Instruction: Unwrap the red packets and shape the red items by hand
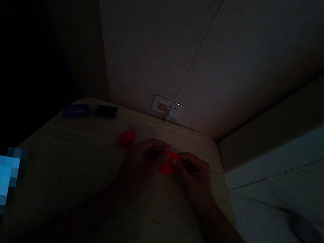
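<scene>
Both my hands hold a bright red, flat, rounded piece (pixel 168 167) just above the wooden table. My left hand (pixel 141 163) pinches its left edge between thumb and fingers. From the other side, the thumb of my right hand (pixel 194 176) presses on the red piece's face, with the fingers curled behind. What the piece is made of I cannot make out in this dim light. Left of my left hand, a second red lump (pixel 127 137) with a small tip at its top lies on the table.
Toward the far left corner of the wooden table (pixel 81 157) lie a purple packet (pixel 76 111) and a dark flat object (pixel 106 111). A wall socket (pixel 168 107) with a plug sits just behind the table. Pale panelling (pixel 290 172) stands close on the right.
</scene>
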Available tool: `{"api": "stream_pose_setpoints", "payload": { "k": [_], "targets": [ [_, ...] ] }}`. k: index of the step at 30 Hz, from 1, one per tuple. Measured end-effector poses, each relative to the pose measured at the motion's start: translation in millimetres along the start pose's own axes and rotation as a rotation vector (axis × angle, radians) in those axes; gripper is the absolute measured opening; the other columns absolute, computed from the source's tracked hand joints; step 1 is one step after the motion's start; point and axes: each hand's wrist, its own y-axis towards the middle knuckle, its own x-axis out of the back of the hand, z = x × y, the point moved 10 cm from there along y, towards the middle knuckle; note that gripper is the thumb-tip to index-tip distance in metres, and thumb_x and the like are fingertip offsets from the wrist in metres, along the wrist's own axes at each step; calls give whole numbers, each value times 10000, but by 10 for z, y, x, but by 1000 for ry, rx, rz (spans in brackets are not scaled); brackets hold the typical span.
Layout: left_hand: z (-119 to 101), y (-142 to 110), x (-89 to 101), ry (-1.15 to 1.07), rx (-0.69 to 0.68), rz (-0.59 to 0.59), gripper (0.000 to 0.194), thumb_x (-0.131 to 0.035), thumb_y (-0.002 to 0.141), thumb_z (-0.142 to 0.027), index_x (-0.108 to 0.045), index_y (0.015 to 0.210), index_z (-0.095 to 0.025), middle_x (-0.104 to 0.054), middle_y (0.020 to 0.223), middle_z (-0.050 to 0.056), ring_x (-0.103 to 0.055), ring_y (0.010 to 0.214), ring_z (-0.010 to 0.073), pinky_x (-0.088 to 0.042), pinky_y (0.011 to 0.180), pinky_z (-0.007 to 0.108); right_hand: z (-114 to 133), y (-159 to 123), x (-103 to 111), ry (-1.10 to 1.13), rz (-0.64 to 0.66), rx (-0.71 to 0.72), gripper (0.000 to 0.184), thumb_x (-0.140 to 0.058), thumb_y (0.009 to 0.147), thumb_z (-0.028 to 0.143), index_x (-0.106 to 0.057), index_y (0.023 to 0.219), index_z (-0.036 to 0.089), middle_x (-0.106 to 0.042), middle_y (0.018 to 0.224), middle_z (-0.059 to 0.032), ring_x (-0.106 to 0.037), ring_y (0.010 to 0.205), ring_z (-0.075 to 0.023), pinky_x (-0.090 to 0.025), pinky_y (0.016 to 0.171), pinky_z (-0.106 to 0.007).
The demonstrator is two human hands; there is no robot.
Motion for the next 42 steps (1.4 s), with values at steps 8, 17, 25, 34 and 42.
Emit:
{"api": "stream_pose_setpoints", "payload": {
  "k": [8, 17, 25, 34, 42],
  "targets": [
    [1, 10, -13, 50, -6, 34, 129, -721, 843, -318, -763, 842, -195, -723, 724, 15, -704, 748, 180, -551, 685, 267, 33, 32, 60, 70, -32, 26, 183, -782, 843, 373, -769, 743, 221, -698, 658, -1, -599, 596, -146, -479, 548, -246],
    [82, 7, -47, -5, 64, 54, 149, -737, 833, -327, -749, 818, -179, -669, 666, -9, -646, 676, 147, -508, 654, 244, -72, 48, 117, 201, -79, -1, 122, -797, 837, 352, -807, 784, 242, -730, 703, 4, -606, 633, -136, -479, 596, -237],
    [72, -2, -66, 4, 43, 77, 156, -738, 840, -326, -757, 825, -172, -674, 678, -10, -604, 651, 125, -475, 632, 229, -147, 71, 123, 242, -81, -39, 100, -823, 806, 312, -810, 744, 235, -737, 682, 7, -615, 612, -118, -483, 592, -217],
    [74, 3, 0, -37, 112, 6, 190, -736, 811, -343, -742, 746, -165, -637, 610, -22, -541, 568, 104, -417, 547, 216, -169, 65, 102, 310, -72, -71, 171, -818, 814, 391, -814, 806, 220, -730, 706, -11, -608, 623, -129, -484, 603, -238],
    [84, 12, -3, -81, 116, -7, 163, -743, 799, -332, -766, 832, -174, -732, 735, 6, -630, 650, 134, -469, 597, 231, -68, 60, 91, 169, -60, -37, 132, -801, 808, 303, -791, 705, 221, -691, 619, 8, -570, 574, -118, -446, 542, -221]
  ]
}}
